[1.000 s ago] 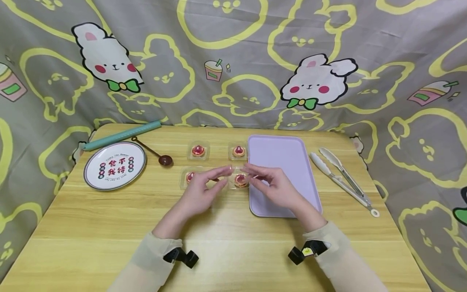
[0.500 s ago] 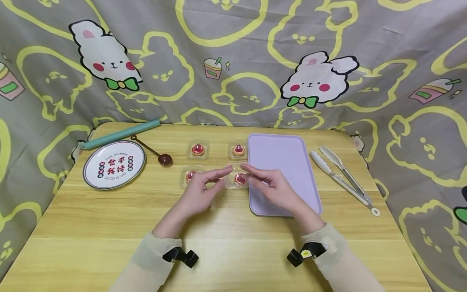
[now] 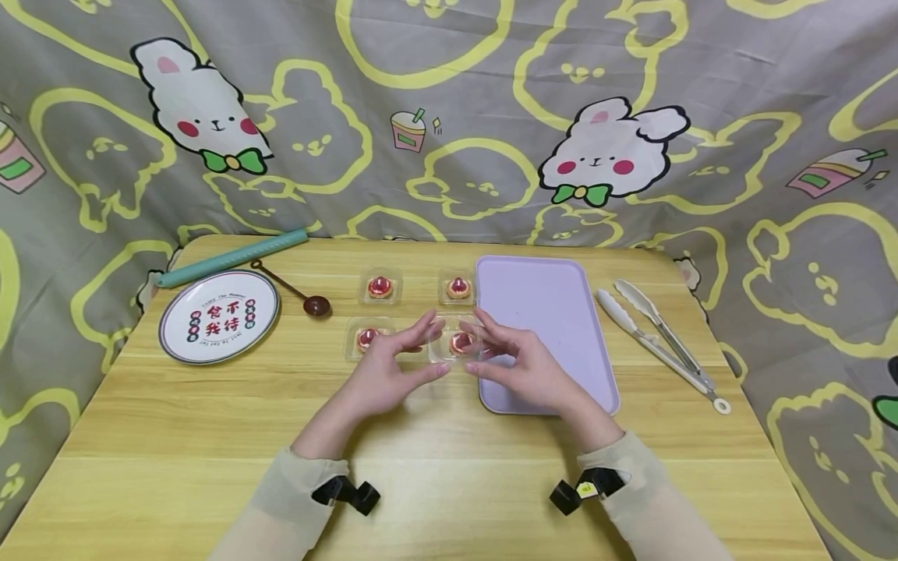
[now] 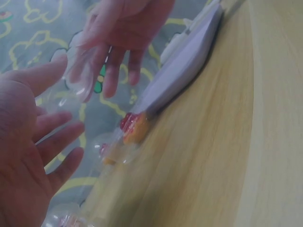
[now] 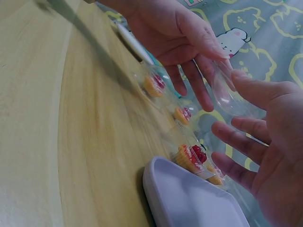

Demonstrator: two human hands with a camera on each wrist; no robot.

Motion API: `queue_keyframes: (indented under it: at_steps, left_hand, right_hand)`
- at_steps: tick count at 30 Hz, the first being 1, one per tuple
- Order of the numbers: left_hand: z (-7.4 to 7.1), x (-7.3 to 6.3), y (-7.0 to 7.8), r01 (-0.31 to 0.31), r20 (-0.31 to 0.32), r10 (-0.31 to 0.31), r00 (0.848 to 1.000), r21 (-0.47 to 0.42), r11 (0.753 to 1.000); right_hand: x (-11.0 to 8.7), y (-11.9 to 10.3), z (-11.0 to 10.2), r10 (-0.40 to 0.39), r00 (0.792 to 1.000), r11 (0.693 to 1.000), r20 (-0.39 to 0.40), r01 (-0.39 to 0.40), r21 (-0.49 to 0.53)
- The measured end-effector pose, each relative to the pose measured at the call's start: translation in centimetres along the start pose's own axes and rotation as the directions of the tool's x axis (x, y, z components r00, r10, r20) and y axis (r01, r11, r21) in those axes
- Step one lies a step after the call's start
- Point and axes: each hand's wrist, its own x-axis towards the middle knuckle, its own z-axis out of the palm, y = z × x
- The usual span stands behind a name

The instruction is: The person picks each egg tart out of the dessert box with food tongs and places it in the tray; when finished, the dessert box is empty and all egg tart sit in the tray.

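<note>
A clear plastic lid (image 3: 449, 331) is up off the table between both hands, over the front right tart (image 3: 461, 344) with its red topping. My left hand (image 3: 382, 374) pinches the lid's left side between thumb and fingers. On the opposite side, my right hand (image 3: 529, 366) pinches it too. In the right wrist view the lid (image 5: 227, 97) is seen edge-on, apart from the tart (image 5: 191, 158) below, which sits in a clear tray. More boxed tarts stand around: one front left (image 3: 367, 340), partly behind my left hand, one back left (image 3: 380, 288), one back right (image 3: 458, 289).
A lilac tray (image 3: 561, 312) lies right of the tarts, partly under my right hand. Beyond it are tongs (image 3: 655, 335). To the left lie a white plate (image 3: 220, 318) with printed characters, a brown spoon (image 3: 317, 305) and a teal rolling pin (image 3: 235, 257). Patterned cloth hangs behind.
My thumbs have moved down and away from the fingertips, so both hands are spread wider around the lid. The lid shows more face-on and slightly further left. The other things stay put.
</note>
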Motion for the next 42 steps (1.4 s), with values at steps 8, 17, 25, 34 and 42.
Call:
queue_keyframes:
  at_steps: [8,17,25,34,42]
  left_hand:
    - [0.0,-0.1,0.0,0.006,0.021,-0.006,1.0,0.009,1.0]
    - [-0.1,-0.3,0.1,0.01,0.029,-0.01,1.0,0.015,1.0]
    - [-0.4,-0.8,0.3,0.038,0.04,-0.041,0.998,0.073,0.997]
    - [-0.5,-1.6,0.2,0.079,0.06,-0.085,0.995,0.086,0.993]
    - [0.1,-2.1,-0.6,0.093,0.082,-0.098,0.992,0.066,0.994]
  right_hand:
    - [-0.4,-0.2,0.1,0.035,0.999,0.999,-0.031,-0.036,-0.02]
    - [-0.8,-0.3,0.2,0.034,0.999,0.999,-0.039,-0.035,-0.029]
    - [-1.4,-0.6,0.5,0.061,0.997,0.997,-0.05,-0.063,-0.034]
    - [-2.2,-0.5,0.9,0.109,0.993,0.994,-0.039,-0.109,0.003]
    - [-2.9,0.1,1.2,0.151,0.989,0.987,0.003,-0.151,0.05]
